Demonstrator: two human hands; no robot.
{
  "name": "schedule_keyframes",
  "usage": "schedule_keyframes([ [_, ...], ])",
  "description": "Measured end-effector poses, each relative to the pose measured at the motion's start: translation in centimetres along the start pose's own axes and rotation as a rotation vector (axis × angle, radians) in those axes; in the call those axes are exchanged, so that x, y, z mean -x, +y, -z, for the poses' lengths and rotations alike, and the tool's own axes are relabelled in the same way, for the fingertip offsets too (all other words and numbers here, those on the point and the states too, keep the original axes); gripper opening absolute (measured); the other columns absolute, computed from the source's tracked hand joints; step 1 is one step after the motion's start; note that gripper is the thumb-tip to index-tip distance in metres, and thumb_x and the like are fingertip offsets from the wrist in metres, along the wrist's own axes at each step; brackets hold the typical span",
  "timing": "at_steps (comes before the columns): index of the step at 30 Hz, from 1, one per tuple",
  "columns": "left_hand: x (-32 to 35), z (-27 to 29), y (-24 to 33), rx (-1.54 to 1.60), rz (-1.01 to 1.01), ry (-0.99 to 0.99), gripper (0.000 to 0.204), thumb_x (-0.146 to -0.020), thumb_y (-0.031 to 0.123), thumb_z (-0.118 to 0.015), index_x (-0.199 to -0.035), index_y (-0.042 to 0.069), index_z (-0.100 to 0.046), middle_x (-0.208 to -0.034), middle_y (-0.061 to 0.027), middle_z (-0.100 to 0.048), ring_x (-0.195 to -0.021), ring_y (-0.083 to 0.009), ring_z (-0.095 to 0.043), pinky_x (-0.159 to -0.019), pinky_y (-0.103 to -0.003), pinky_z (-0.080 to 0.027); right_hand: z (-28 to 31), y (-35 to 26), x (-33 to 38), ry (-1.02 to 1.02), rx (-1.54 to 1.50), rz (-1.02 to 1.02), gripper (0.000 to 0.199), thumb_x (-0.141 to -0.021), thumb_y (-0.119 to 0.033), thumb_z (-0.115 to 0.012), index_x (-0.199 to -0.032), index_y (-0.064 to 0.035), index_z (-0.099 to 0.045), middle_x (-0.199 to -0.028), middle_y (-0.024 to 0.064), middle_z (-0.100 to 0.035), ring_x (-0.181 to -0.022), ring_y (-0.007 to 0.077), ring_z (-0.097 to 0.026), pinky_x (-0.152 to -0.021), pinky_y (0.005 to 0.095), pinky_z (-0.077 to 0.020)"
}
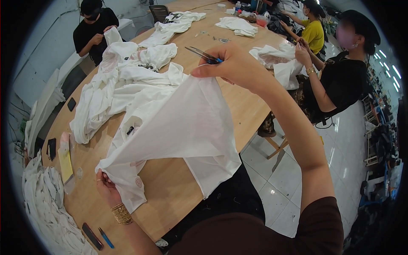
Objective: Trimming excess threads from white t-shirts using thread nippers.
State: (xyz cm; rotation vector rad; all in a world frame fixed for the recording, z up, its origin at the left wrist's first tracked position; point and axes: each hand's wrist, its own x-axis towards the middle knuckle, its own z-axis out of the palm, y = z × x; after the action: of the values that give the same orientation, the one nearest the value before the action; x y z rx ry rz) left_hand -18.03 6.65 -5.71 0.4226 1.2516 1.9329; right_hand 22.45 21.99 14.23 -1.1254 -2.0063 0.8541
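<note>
White garment (pixel 193 121) stretched at centre. Left hand (pixel 109 188), eight o'clock, pinches edge, fingertips partly hidden. Right hand (pixel 231 64), twelve o'clock, holds edge and blue-handled snips (pixel 213 59), handles half covered. Wooden tabletop (pixel 247 109) shows until rim, two o'clock.

A dark chair (pixel 159 12) stands beside the wooden table (pixel 246 108), where a black phone (pixel 72 104) lies.

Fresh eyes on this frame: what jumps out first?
The white cloth at the centre, stretched between the raised right hand and the lower left hand, stands out first. Next come the blue-handled scissors in the right hand, blades pointing up and left. Behind the cloth, a heap of white garments sprawls over the table.
</note>
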Motion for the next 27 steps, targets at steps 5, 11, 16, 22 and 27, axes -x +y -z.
schedule_keyframes([
  [5, 1.2, -0.9, -0.3, -0.003, 0.015, 0.170, 0.010, -0.088, 0.017, -0.054, -0.088, 0.008, -0.056, -0.070, 0.0036, -0.051, -0.056, -0.0038, -0.043, -0.050, -0.017, -0.035, -0.9, 0.1, -0.2, 0.001, -0.005, 0.052, 0.025, -0.076, -0.023, -0.070, -0.069, -0.0012, -0.060, -0.055, -0.0026, -0.048, -0.050, 0.0056, -0.044, -0.048, 0.0231, -0.0345],
  [11, 12.7, -13.1, -0.6, -0.344, 0.158, -0.660, 0.026, -0.088, 0.017, -0.053, -0.108, 0.000, -0.052, -0.094, -0.0086, -0.061, -0.090, -0.0179, -0.061, -0.075, -0.029, -0.050, -5.0, -2.6, 1.1, -0.009, 0.273, 0.184, 0.021, -0.074, -0.022, -0.064, -0.078, -0.0014, -0.065, -0.069, 0.0155, -0.062, -0.066, 0.0284, -0.061, -0.062, 0.0359, -0.0468],
  [16, 13.9, -15.9, -7.0, -0.417, -0.069, -0.599, 0.037, -0.093, 0.028, -0.044, -0.119, 0.001, -0.043, -0.115, -0.0142, -0.055, -0.104, -0.0225, -0.055, -0.088, -0.037, -0.046, -11.3, -3.0, 5.5, -0.419, 0.136, 0.293, 0.017, -0.077, -0.022, -0.064, -0.087, -0.0077, -0.063, -0.069, 0.0104, -0.062, -0.064, 0.0244, -0.060, -0.061, 0.0335, -0.0463],
  [22, 11.9, -13.9, -3.1, 0.221, 0.433, -0.439, 0.042, -0.097, 0.036, -0.032, -0.122, 0.003, -0.041, -0.121, -0.0110, -0.052, -0.109, -0.0207, -0.052, -0.092, -0.037, -0.042, -10.0, 1.2, 8.4, -0.077, -0.146, 0.083, 0.028, -0.069, -0.012, -0.074, -0.094, -0.0092, -0.063, -0.086, 0.0036, -0.061, -0.078, 0.0145, -0.058, -0.066, 0.0242, -0.0451],
  [27, 12.0, -12.4, -2.1, 0.256, 0.451, -0.453, 0.044, -0.097, 0.037, -0.029, -0.123, 0.004, -0.040, -0.122, -0.0086, -0.052, -0.109, -0.0198, -0.052, -0.093, -0.037, -0.042, -15.5, 3.8, 12.5, -0.114, -0.108, 0.106, 0.031, -0.066, -0.010, -0.076, -0.093, -0.0078, -0.060, -0.089, 0.0023, -0.059, -0.078, 0.0137, -0.058, -0.065, 0.0235, -0.0455],
])
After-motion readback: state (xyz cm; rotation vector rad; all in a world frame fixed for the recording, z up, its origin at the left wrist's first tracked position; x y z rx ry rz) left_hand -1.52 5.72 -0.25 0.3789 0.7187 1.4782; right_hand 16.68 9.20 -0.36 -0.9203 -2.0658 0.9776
